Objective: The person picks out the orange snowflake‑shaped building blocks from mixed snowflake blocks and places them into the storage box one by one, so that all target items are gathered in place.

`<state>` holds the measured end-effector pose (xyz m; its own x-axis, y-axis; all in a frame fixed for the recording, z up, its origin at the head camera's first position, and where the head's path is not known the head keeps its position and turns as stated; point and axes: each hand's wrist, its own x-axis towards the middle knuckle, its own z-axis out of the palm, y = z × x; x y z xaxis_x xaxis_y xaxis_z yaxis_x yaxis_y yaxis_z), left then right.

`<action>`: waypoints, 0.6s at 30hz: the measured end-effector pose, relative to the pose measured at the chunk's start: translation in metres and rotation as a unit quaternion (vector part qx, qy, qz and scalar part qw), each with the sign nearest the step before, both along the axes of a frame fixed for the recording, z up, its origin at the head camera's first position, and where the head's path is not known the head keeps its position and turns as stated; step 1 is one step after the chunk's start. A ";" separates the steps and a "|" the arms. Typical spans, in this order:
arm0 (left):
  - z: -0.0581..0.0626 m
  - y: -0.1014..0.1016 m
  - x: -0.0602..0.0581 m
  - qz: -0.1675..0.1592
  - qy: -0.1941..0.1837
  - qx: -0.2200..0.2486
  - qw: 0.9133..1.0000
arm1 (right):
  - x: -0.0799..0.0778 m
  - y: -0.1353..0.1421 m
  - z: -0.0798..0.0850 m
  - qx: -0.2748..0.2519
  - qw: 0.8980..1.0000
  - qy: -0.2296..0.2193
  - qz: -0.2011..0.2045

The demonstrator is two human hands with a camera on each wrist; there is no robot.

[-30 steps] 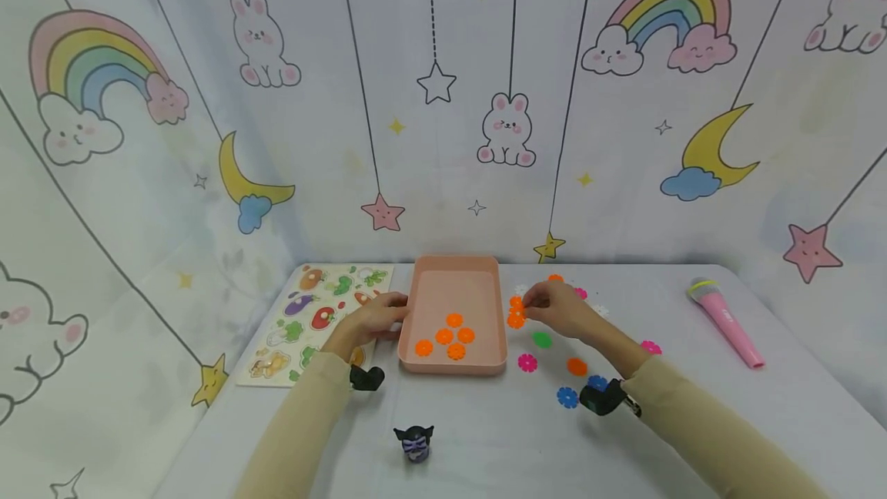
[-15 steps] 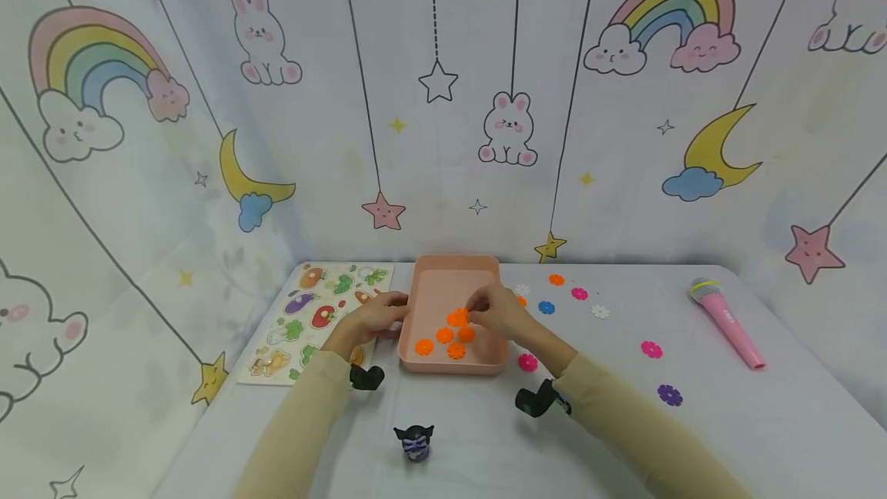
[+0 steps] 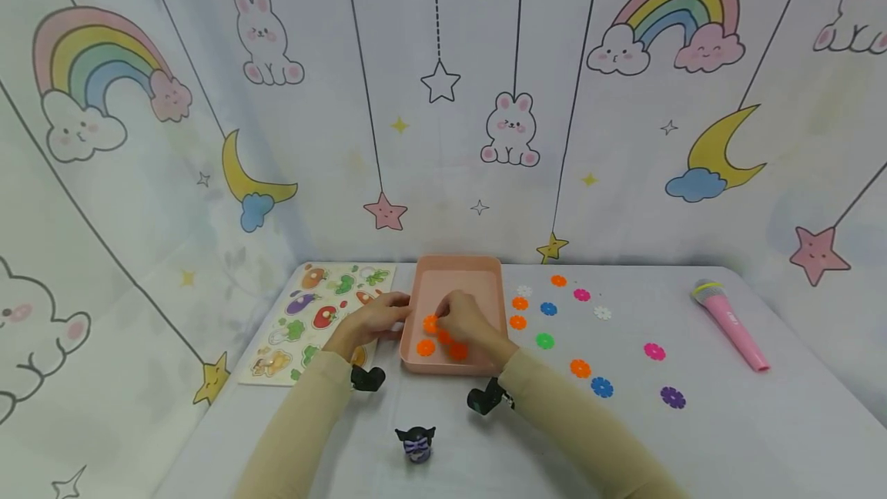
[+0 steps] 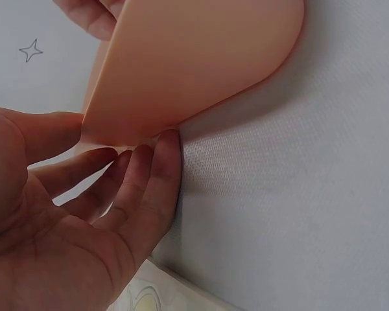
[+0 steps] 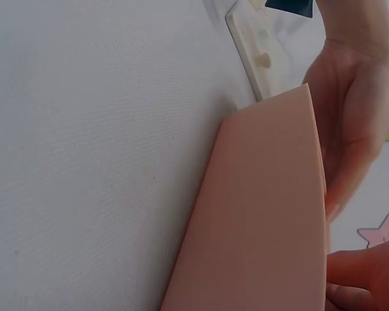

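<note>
The pink tray (image 3: 457,276) stands mid-table with several orange flower-shaped pieces (image 3: 426,347) in its near half. My left hand (image 3: 374,323) holds the tray's left side. In the left wrist view its thumb (image 4: 55,135) is at the rim, and the curled fingers (image 4: 142,175) meet the outer wall lower down. Inside the tray, my right hand (image 3: 468,320) pinches an orange flower-shaped piece (image 3: 431,324) at its fingertips, low over the others, and covers part of them. In the right wrist view the tray wall hides most of the right hand (image 5: 369,278).
Right of the tray lie scattered flower-shaped pieces, among them a green piece (image 3: 544,340), a blue piece (image 3: 602,387) and a purple piece (image 3: 672,397). A pink toy microphone (image 3: 733,326) lies further right. The vegetable puzzle board (image 3: 277,364) is left; a small dark figurine (image 3: 417,445) stands in front.
My right hand has moved left from the loose pieces beside the tray into the tray, carrying an orange flower-shaped piece to its left part. The left hand stays at the tray's side.
</note>
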<state>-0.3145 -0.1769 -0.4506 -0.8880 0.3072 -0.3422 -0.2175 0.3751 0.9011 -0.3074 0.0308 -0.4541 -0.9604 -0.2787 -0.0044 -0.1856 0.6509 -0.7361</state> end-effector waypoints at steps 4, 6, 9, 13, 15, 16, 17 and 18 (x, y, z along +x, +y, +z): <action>-0.001 0.000 -0.001 -0.001 0.000 0.002 1.000 | -0.004 -0.007 -0.004 0.013 1.000 0.006 0.004; 0.000 0.000 0.000 -0.004 0.001 0.002 1.000 | -0.004 -0.010 -0.005 0.019 1.000 0.006 0.005; 0.000 0.000 0.001 -0.007 0.001 -0.001 1.000 | -0.004 -0.013 -0.004 0.024 1.000 -0.005 0.002; 0.001 0.000 0.001 -0.010 0.003 -0.006 1.000 | -0.004 -0.015 -0.003 0.028 0.999 -0.023 -0.006; 0.000 0.000 0.001 -0.008 0.003 -0.006 1.000 | -0.004 -0.016 -0.003 0.028 0.999 -0.032 -0.008; 0.000 0.000 0.000 -0.006 0.002 -0.006 1.000 | -0.004 -0.016 -0.003 0.028 0.999 -0.036 -0.008; -0.001 0.000 0.000 -0.005 0.002 -0.007 1.000 | -0.005 -0.016 -0.003 0.027 0.999 -0.038 -0.006; -0.001 0.000 0.000 -0.003 0.001 -0.006 1.000 | -0.005 -0.016 -0.003 0.027 0.999 -0.039 -0.005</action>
<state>-0.3147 -0.1770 -0.4515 -0.8874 0.3078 -0.3433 -0.2129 0.3870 0.8972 -0.3126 0.0149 -0.4575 -0.9594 -0.2661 -0.0938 -0.1223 0.6918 -0.7117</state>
